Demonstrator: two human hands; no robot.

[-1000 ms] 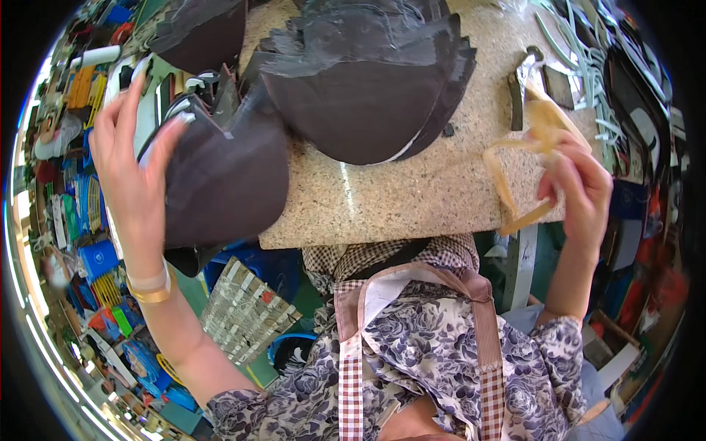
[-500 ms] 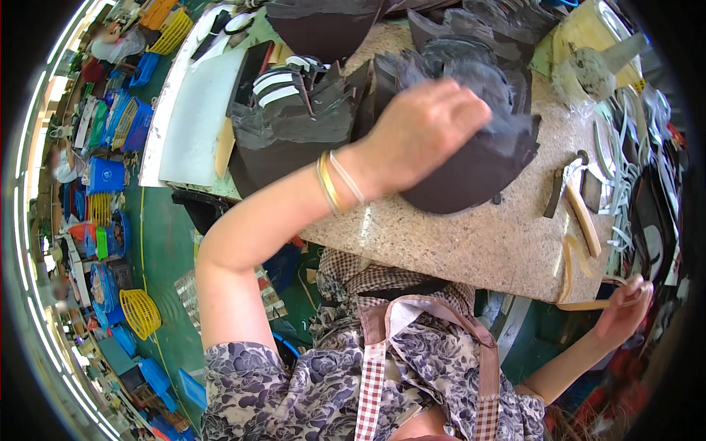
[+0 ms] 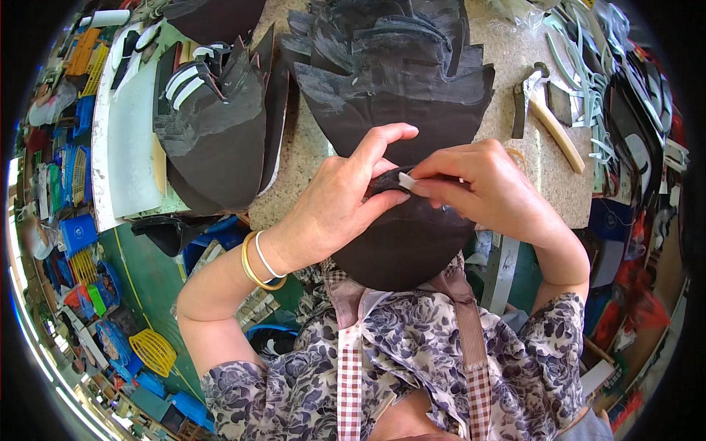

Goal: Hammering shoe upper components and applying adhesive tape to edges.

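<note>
A dark brown, rounded flat piece (image 3: 401, 253) hangs over the table's near edge in front of my chest. My left hand (image 3: 346, 187) grips its upper edge between thumb and fingers, with the index finger raised. My right hand (image 3: 478, 187) pinches a small white strip (image 3: 405, 181) against that edge, close to my left thumb. Part of the strip is hidden by my fingers. Just beyond both hands lies a stack of dark pieces (image 3: 397, 103) with jagged, greyish upper edges.
More dark pieces (image 3: 220, 140) with white strips lie at the left, beside a white board (image 3: 132, 140). A hammer (image 3: 557, 128) rests at the right, near pale green strips (image 3: 581, 81). Baskets, among them a yellow one (image 3: 153, 353), stand on the floor at far left.
My left hand has come back from the stack and now holds a dark piece near me. My right hand has moved in from the far right to meet it. The view has shifted.
</note>
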